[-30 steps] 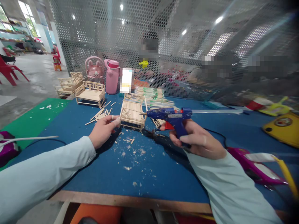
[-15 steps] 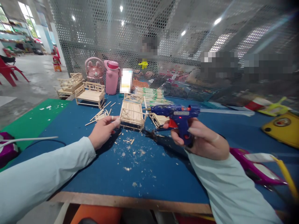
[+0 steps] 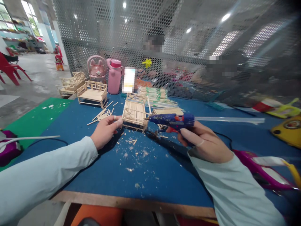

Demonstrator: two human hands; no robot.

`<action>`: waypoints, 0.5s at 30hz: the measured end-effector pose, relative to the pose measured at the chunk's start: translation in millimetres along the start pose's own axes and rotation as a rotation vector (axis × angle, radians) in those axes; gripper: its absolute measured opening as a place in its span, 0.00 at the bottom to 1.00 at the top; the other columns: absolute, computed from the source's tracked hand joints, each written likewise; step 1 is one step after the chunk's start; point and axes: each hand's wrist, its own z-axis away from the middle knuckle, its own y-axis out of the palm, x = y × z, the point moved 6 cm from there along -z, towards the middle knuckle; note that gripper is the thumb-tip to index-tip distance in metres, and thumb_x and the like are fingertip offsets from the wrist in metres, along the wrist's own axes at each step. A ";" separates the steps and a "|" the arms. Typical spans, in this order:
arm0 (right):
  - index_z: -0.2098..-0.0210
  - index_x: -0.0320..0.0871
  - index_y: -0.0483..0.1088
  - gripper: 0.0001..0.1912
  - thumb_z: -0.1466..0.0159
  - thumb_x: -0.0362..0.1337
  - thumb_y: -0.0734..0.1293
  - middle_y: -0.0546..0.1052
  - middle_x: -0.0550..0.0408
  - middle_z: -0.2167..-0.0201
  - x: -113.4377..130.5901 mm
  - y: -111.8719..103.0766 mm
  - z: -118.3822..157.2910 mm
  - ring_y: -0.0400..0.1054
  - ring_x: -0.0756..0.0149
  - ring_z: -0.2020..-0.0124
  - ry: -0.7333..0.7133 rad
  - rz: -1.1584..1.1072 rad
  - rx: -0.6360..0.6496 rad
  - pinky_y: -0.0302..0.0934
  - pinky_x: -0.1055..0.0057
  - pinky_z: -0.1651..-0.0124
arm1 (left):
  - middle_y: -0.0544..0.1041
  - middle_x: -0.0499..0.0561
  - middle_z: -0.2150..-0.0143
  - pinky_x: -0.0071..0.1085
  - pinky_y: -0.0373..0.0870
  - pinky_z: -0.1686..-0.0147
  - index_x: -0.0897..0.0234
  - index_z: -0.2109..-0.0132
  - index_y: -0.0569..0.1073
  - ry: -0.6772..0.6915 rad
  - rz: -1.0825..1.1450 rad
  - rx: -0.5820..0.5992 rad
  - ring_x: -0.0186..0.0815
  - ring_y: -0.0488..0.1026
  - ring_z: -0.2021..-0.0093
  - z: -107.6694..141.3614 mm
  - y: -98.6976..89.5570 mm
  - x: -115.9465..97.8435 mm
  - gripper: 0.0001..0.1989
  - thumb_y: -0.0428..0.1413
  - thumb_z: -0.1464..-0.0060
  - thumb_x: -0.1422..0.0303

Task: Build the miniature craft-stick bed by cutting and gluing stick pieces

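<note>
My left hand [image 3: 106, 130] grips the near left corner of a miniature stick-built chair [image 3: 135, 111] with thumb and fingers. In my right hand [image 3: 203, 141] is a blue glue gun [image 3: 170, 120], its fingers wrapped around the handle near the red trigger. The gun's nozzle points left, close to the right side of the miniature chair; whether it touches cannot be made out. A clear glue stick [image 3: 231, 120] juts from the gun's back end. Behind the gun lies another small stick piece [image 3: 168, 111], partly hidden.
Loose sticks [image 3: 101, 114] and finished miniature benches [image 3: 92, 93] are at the left. Behind stand a pink bottle [image 3: 114, 78], a phone with its screen blurred and bundled sticks [image 3: 155, 95], before a perforated metal screen [image 3: 94, 34]. A purple device [image 3: 265, 169] lies right.
The glue gun has tilted and dropped a little, its nozzle now lower along the chair's right side. My left hand keeps its hold on the chair. The view has shifted slightly.
</note>
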 end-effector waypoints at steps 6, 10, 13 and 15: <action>0.64 0.42 0.68 0.16 0.38 0.48 0.58 0.65 0.58 0.81 -1.2 -0.6 0.0 0.58 0.69 0.79 -0.027 0.070 -0.014 0.55 0.68 0.73 | 0.74 0.50 0.68 0.25 0.60 0.74 0.65 0.62 0.76 0.000 -0.014 0.007 0.29 0.67 0.70 -0.5 -0.2 1.3 0.12 0.58 0.54 0.65; 0.62 0.42 0.67 0.16 0.38 0.47 0.58 0.65 0.59 0.82 -2.0 -1.6 -0.3 0.58 0.69 0.79 -0.022 0.097 -0.023 0.55 0.68 0.73 | 0.74 0.51 0.67 0.24 0.60 0.74 0.66 0.61 0.76 0.001 -0.024 0.007 0.28 0.66 0.70 -1.3 -0.1 1.4 0.11 0.57 0.52 0.65; 0.63 0.43 0.67 0.14 0.39 0.46 0.58 0.66 0.59 0.81 1.9 -1.9 -0.5 0.58 0.70 0.80 -0.041 0.070 -0.036 0.55 0.68 0.74 | 0.74 0.51 0.67 0.24 0.60 0.74 0.65 0.61 0.76 0.001 -0.024 0.004 0.28 0.66 0.70 -1.1 -0.2 1.0 0.11 0.57 0.52 0.66; 0.64 0.43 0.66 0.13 0.39 0.46 0.58 0.66 0.58 0.80 5.4 -1.3 -0.5 0.57 0.70 0.81 -0.056 0.037 -0.037 0.55 0.68 0.75 | 0.74 0.51 0.67 0.24 0.60 0.74 0.65 0.62 0.76 0.004 -0.017 0.003 0.29 0.66 0.70 -0.7 -0.2 0.7 0.11 0.57 0.53 0.66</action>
